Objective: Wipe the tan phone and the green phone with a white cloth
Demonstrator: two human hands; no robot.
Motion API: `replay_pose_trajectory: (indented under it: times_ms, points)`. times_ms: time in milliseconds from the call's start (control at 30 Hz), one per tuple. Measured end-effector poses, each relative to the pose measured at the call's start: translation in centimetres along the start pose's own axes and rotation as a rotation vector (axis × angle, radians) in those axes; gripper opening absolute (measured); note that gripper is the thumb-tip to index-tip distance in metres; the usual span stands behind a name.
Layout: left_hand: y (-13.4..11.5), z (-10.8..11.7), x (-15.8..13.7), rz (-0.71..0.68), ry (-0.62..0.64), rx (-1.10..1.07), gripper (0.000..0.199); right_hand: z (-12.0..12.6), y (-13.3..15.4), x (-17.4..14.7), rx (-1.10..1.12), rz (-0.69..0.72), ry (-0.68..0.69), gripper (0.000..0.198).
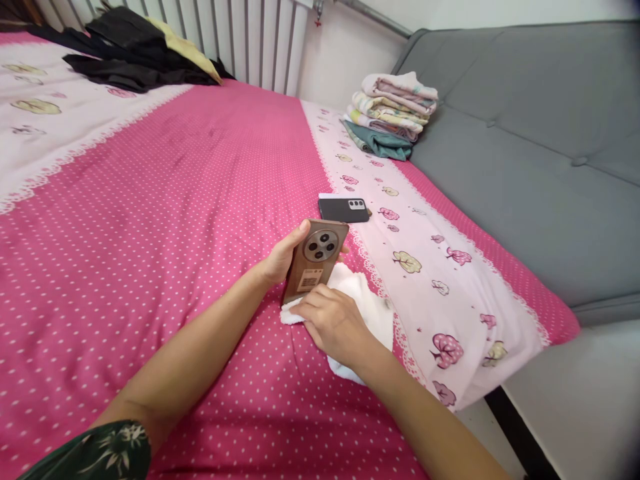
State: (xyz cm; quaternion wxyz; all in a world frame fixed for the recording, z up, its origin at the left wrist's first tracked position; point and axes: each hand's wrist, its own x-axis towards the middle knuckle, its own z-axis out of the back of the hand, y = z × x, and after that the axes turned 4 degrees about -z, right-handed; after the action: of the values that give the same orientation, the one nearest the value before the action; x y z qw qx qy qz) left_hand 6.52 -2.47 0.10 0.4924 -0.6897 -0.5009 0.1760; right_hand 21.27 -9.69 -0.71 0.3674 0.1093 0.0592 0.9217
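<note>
A gold-brown smartphone (313, 263) with a round camera module is tilted upright, its back toward me. My left hand (286, 257) is closed around it, thumb along the left edge and fingertips showing past the right edge. At the phone's lower end my right hand (334, 320) is closed on a white cloth (367, 303), pressing a bunched corner against the phone's bottom edge. The rest of the cloth spreads on the bed under and beside my right hand. Just beyond the held phone lies a second, dark smartphone (345, 209), camera side up.
A pink dotted bedsheet (225, 180) with pale printed bands covers the bed. Folded clothes (393, 117) are stacked by the grey padded headboard (525, 133). Dark clothing (127, 50) lies at the far left, before a white radiator (240, 40).
</note>
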Motion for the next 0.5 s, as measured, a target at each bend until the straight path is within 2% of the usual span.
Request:
replay_pose_trajectory:
  times_ms: [500]
  points:
    - [0.0, 0.1, 0.04, 0.014, -0.003, 0.01, 0.078, -0.04, -0.03, 0.04, -0.001, 0.004, -0.001, 0.024]
